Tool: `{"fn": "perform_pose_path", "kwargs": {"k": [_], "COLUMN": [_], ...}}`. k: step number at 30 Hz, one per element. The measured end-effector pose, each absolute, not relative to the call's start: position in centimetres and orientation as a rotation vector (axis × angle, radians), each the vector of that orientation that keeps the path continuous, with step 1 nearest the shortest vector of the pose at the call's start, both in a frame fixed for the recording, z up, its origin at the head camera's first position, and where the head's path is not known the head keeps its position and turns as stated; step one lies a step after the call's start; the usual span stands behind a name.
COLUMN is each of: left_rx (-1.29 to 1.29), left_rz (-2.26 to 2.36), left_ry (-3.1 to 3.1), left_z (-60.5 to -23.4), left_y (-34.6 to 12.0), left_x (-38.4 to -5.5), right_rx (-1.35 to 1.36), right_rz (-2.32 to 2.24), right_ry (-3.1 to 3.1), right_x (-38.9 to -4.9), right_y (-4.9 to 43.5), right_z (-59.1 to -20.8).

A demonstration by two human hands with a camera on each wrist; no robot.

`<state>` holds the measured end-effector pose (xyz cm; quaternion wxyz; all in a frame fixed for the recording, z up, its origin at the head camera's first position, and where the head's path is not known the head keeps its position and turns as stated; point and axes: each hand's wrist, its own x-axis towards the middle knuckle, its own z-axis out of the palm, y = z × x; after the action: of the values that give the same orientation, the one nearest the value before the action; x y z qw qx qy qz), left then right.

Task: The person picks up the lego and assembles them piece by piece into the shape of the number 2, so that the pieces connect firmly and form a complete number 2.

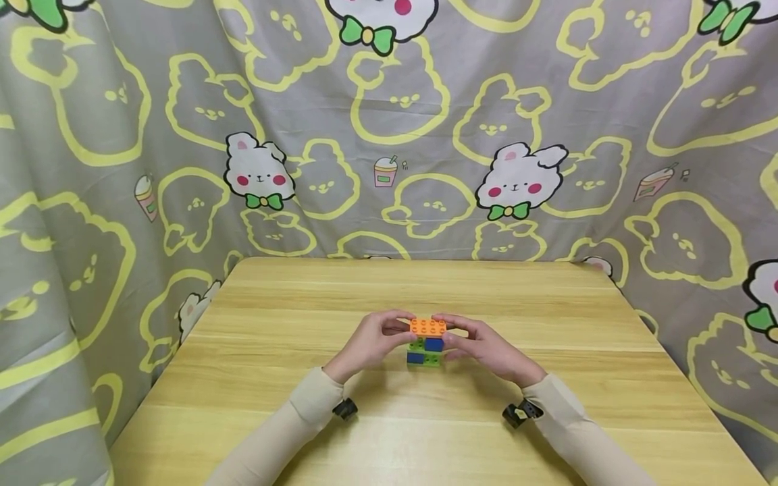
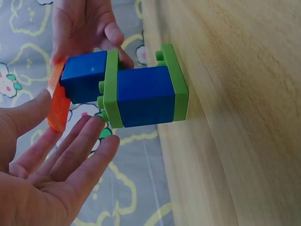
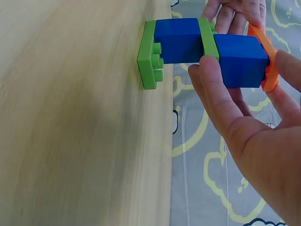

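A small tower of toy building blocks stands on the table. At its top is an orange plate (image 1: 428,328) with studs, slightly slanted against the upper blue brick (image 3: 241,61) in both wrist views. Under that brick lies a green plate (image 2: 112,89), then a lower blue brick (image 2: 146,96), and at the bottom another green plate (image 3: 148,56). My left hand (image 1: 375,339) pinches the orange plate's left end between thumb and forefinger. From the other side, my right hand (image 1: 491,347) pinches its right end, with its other fingers extended beside the upper blue brick and middle green plate.
The wooden table (image 1: 292,304) carries the tower near its middle. A grey curtain (image 1: 340,88) with cartoon prints hangs behind the table and along both sides. A small black device (image 1: 345,409) sits on the left wrist, another black device (image 1: 521,413) on the right.
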<state>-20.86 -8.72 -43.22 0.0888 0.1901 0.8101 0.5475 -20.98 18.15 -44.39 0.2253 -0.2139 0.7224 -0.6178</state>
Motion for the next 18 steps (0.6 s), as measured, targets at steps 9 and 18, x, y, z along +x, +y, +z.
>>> {"fn": "perform_pose_path", "kwargs": {"k": [9, 18], "left_rx": [0.569, 0.561], "left_rz": [1.615, 1.616], "left_ry": [2.435, 2.417], "left_z": [-43.02, -42.84], "left_y": [-8.78, -8.80], "left_x": [-20.79, -20.70], "right_rx": [-0.598, -0.579], "right_rz": [-1.716, -1.727], "right_ry": [1.990, 1.985], "right_x": [-21.11, -21.22], "right_y": [18.12, 18.03], "right_z": [-44.43, -44.40]}}
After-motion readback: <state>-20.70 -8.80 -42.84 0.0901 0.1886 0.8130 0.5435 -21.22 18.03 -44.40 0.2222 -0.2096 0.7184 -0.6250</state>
